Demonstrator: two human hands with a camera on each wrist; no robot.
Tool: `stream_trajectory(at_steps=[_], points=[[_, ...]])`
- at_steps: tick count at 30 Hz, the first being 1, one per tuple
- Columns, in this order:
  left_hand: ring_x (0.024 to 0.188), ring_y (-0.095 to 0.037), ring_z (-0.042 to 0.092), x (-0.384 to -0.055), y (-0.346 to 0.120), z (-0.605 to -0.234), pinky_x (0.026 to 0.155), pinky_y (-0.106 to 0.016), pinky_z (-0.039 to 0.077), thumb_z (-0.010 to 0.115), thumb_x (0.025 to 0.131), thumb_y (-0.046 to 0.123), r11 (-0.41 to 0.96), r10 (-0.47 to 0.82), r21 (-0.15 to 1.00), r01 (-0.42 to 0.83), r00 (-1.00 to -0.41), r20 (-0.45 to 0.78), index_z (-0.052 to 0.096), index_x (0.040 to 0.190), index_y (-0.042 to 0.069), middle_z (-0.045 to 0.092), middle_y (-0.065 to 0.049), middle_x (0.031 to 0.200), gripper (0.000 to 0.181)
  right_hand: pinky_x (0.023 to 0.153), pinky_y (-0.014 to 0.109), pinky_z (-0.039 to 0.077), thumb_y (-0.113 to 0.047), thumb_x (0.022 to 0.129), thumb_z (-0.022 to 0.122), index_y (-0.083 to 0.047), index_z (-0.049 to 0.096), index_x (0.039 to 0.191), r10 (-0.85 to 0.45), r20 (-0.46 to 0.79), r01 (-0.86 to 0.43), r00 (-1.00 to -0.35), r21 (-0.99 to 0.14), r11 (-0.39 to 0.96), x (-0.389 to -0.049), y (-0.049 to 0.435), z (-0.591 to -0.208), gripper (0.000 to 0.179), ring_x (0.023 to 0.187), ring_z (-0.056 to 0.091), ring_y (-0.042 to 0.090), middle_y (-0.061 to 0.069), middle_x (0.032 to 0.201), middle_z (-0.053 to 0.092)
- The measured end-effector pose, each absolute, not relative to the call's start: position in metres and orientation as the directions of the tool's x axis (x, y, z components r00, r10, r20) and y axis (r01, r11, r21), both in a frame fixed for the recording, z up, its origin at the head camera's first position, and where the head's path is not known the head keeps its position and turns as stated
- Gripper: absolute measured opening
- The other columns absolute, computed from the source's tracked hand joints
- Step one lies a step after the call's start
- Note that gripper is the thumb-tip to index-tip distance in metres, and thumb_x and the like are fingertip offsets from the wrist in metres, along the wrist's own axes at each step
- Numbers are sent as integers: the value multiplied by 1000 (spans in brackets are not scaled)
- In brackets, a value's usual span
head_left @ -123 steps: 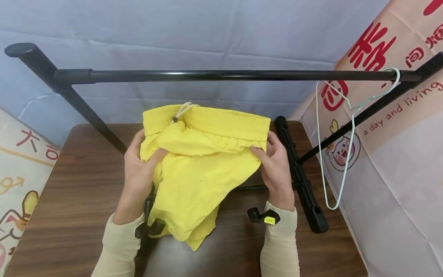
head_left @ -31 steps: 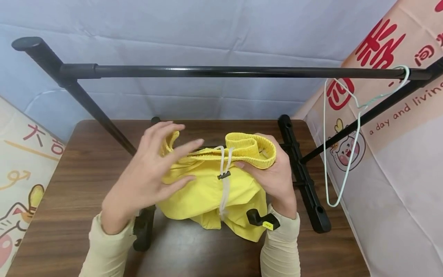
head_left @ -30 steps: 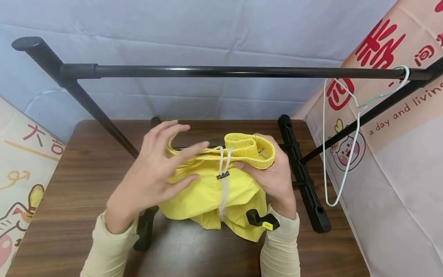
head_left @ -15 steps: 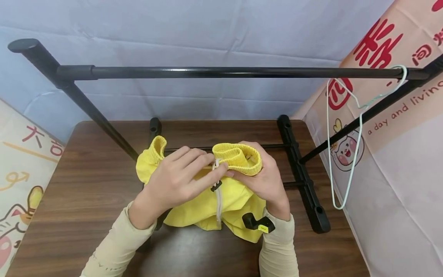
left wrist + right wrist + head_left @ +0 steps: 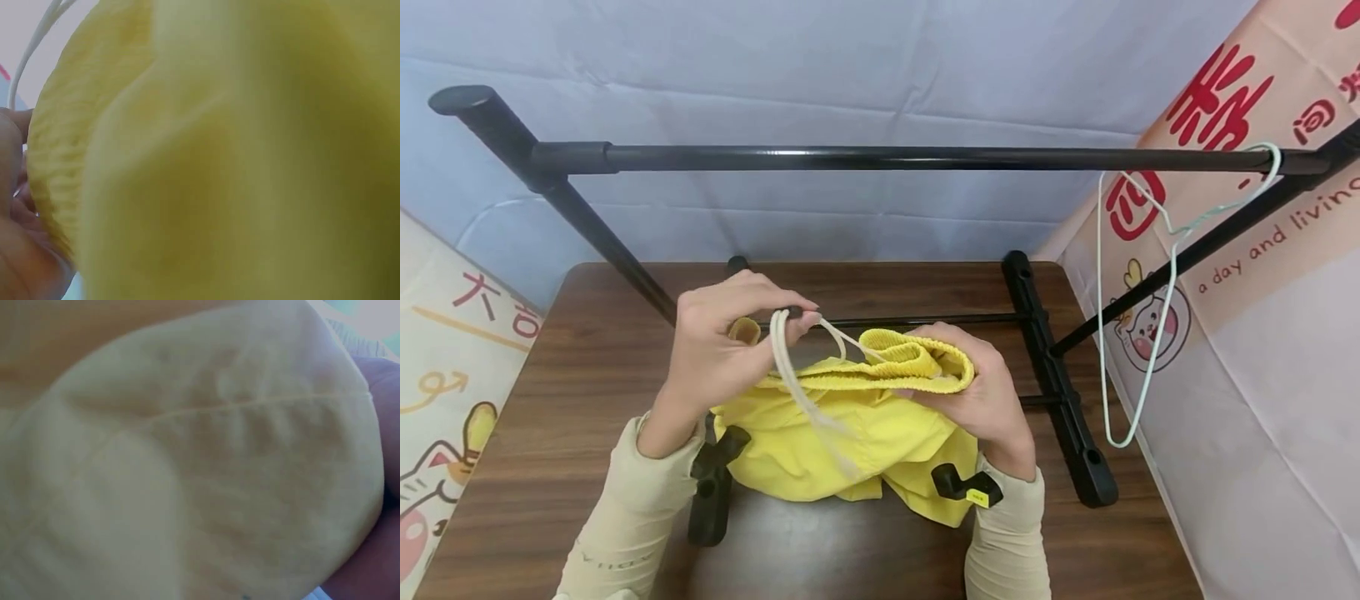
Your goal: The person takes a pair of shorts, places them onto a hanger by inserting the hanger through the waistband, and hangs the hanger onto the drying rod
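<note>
Yellow shorts (image 5: pixel 827 442) with a ruffled elastic waistband hang over the table in the head view. My left hand (image 5: pixel 718 337) pinches the white drawstring (image 5: pixel 786 367) at its small dark cord lock (image 5: pixel 792 312), with thumb and index finger, and the cord is drawn away from the waistband. My right hand (image 5: pixel 985 387) grips the waistband's right end, which is folded into a loop. Yellow cloth (image 5: pixel 219 162) fills most of the left wrist view, where part of the left hand (image 5: pixel 28 256) shows. Cloth also hides most of the right wrist view.
A black rack's bar (image 5: pixel 865 158) runs across above the hands. A pale green wire hanger (image 5: pixel 1168 292) hangs at its right end. Black rack feet, the right one (image 5: pixel 1060 392) beside my right hand, stand on the brown wooden table (image 5: pixel 550 467).
Both hands held the waistband's sides at first; its right part then got folded. My left hand let go, reached to the drawstring and pulled it up and left. My right hand kept hold.
</note>
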State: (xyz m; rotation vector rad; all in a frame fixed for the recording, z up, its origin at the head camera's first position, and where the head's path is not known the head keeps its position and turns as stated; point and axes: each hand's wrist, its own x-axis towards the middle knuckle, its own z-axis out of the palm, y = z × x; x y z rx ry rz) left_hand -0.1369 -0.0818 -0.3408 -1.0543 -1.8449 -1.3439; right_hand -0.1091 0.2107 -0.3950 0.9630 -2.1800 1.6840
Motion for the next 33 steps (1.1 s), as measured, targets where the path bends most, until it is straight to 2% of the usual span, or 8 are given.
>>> stream_trajectory(at_steps=[3, 8, 17, 22, 25, 27, 31, 33], points=[[64, -4, 60, -140, -86, -344, 56, -18, 39, 81, 91, 10, 31, 243, 609, 793, -597, 765, 81, 91, 1, 75, -4, 74, 9, 90, 25, 57, 16, 66, 90, 1, 70, 121, -374, 539, -614, -755, -782, 110, -109, 212, -395, 61, 101, 68, 13, 6, 113, 73], [67, -10, 69, -143, -87, -348, 65, -21, 55, 79, 91, 5, -111, 279, 703, 702, -657, 700, 76, 90, -3, 75, -1, 76, 9, 89, 25, 57, 16, 66, 90, -1, 70, 123, -385, 541, -615, -748, -783, 95, -108, 213, -396, 62, 99, 69, 14, 7, 111, 74], [69, -16, 73, -146, -91, -340, 67, -28, 60, 71, 97, 3, -168, 372, 773, 612, -687, 624, 75, 93, -6, 78, 3, 86, 10, 90, 25, 57, 17, 66, 90, 0, 70, 122, -378, 553, -625, -742, -775, 93, -110, 218, -395, 62, 101, 69, 14, 3, 113, 73], [69, -16, 74, -157, -94, -333, 68, -31, 63, 65, 102, 4, -54, 307, 889, 455, -839, 448, 76, 96, -5, 79, 3, 91, 15, 87, 26, 57, 10, 72, 90, 0, 70, 122, -380, 585, -640, -716, -768, 24, -112, 222, -397, 55, 96, 68, 15, 4, 110, 73], [65, -10, 69, -169, -97, -335, 69, -24, 60, 65, 105, 16, 36, 263, 969, 243, -938, 226, 78, 99, 5, 76, 4, 87, 19, 88, 26, 57, 4, 77, 90, 2, 70, 123, -370, 611, -645, -699, -763, -43, -112, 226, -399, 51, 97, 68, 15, 2, 111, 73], [62, -6, 63, -177, -100, -342, 65, -20, 54, 63, 106, 22, -7, 286, 998, 67, -956, 66, 79, 99, 12, 71, 7, 91, 20, 91, 27, 57, -2, 80, 90, 3, 70, 123, -356, 631, -649, -689, -756, -84, -111, 229, -399, 48, 101, 68, 16, 2, 114, 74], [61, -6, 58, -195, -103, -367, 59, -19, 44, 59, 108, 17, -180, 400, 949, -260, -901, -171, 79, 103, 16, 67, 5, 86, 21, 98, 29, 56, -8, 84, 88, 7, 68, 124, -329, 667, -664, -668, -734, -141, -111, 235, -399, 48, 109, 68, 18, 3, 120, 74], [66, -6, 62, -200, -102, -381, 60, -19, 46, 58, 109, 17, -172, 430, 924, -341, -870, -241, 80, 105, 19, 72, 6, 88, 23, 99, 29, 57, -10, 85, 88, 8, 67, 124, -320, 674, -671, -665, -728, -138, -111, 237, -400, 47, 111, 68, 19, 3, 121, 73]])
